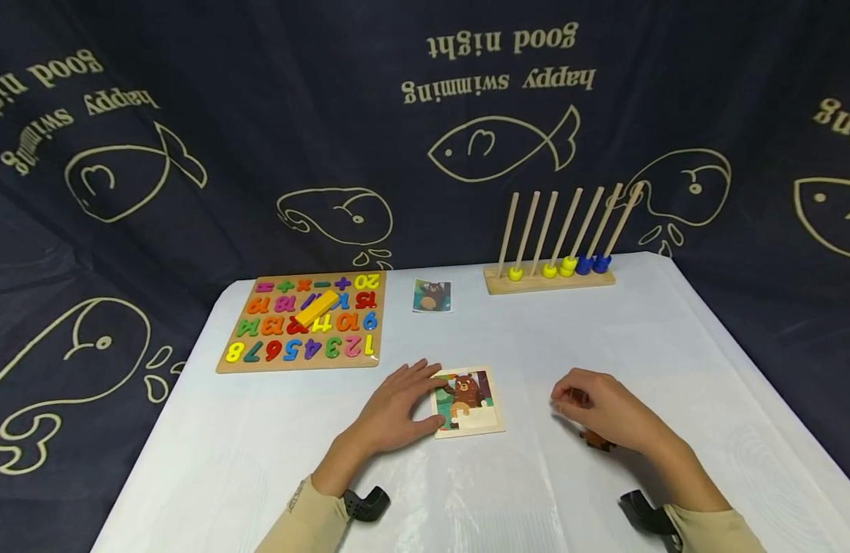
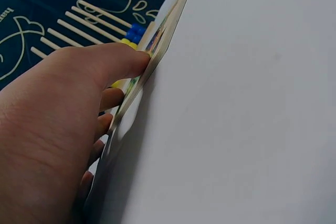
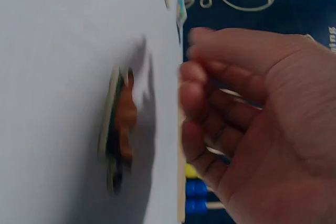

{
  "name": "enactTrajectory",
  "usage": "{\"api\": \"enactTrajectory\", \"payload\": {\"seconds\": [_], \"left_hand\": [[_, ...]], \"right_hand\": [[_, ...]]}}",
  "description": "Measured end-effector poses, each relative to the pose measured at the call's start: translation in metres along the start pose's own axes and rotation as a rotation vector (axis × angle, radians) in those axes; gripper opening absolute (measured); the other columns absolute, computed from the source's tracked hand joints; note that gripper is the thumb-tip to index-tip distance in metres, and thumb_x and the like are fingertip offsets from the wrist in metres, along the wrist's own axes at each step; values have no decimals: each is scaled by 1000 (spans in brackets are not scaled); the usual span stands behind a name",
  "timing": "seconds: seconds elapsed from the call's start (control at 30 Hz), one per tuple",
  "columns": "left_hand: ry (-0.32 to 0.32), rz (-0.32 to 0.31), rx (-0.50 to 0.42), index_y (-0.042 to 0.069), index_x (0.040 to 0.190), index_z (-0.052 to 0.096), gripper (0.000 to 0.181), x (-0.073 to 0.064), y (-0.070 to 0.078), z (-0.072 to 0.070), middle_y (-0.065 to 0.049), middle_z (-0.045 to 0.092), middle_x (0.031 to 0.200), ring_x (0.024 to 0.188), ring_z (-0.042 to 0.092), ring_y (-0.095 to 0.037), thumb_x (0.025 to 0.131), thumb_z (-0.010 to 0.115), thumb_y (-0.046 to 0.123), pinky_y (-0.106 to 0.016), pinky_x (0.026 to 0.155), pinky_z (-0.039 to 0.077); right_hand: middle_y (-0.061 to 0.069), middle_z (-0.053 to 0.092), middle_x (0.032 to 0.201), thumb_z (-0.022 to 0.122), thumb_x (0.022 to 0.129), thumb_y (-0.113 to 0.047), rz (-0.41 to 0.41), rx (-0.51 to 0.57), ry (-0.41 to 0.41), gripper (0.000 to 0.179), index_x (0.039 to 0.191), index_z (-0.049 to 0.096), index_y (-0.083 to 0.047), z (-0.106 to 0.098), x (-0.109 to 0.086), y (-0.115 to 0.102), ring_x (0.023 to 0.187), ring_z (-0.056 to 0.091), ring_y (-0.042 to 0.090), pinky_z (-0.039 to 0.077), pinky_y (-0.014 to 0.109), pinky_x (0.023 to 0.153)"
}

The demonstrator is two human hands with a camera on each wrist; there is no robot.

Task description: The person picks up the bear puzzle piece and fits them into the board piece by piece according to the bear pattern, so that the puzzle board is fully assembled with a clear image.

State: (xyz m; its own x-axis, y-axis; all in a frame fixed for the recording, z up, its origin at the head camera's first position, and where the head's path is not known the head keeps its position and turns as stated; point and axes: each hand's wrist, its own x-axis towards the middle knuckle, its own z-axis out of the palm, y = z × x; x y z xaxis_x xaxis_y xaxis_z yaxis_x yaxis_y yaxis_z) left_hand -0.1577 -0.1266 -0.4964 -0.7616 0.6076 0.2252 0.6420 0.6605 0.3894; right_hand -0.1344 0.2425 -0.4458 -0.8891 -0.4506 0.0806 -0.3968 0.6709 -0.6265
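Note:
My left hand (image 1: 400,411) rests its thumb and fingertips on the left side of a wooden jigsaw puzzle board (image 1: 483,418). The board shows a brown bear, with bare wood at its lower right. In the left wrist view, the thumb lies at the edge of the board (image 2: 167,38). To the right of the board, my right hand (image 1: 604,407) hovers with its fingers loosely bent and nothing visible between them. Below it on the table is a brown puzzle piece (image 1: 596,440). The right wrist view shows this puzzle piece (image 3: 123,121) apart from the fingertips.
A small bear picture card (image 1: 433,296) lies behind the board. At the back left is a number puzzle board (image 1: 224,366) with a yellow block (image 1: 317,309) on it. A wooden peg rack (image 1: 552,285) with yellow and blue beads stands at the back right, before a dark curtain.

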Motion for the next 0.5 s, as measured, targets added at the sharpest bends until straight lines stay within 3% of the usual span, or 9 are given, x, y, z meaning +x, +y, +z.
{"api": "enactTrajectory", "payload": {"seconds": [0.33, 0.5], "left_hand": [[4, -3, -7, 23, 136, 55, 56, 1, -1, 0, 2, 37, 150, 141, 25, -21, 89, 57, 53, -41, 115, 17], [-2, -6, 4, 23, 135, 55, 56, 0, -1, 0, 2, 37, 150, 141, 25, -20, 88, 58, 53, -40, 115, 16]], "right_hand": [[-10, 49, 87, 80, 77, -32, 90, -126, -146, 33, 103, 65, -20, -17, -44, 7, 74, 47, 4, 41, 22, 61], [-13, 52, 91, 79, 79, -22, 87, -101, -134, 30, 105, 65, -20, -14, -51, 10, 77, 50, 3, 46, 24, 63]]}}
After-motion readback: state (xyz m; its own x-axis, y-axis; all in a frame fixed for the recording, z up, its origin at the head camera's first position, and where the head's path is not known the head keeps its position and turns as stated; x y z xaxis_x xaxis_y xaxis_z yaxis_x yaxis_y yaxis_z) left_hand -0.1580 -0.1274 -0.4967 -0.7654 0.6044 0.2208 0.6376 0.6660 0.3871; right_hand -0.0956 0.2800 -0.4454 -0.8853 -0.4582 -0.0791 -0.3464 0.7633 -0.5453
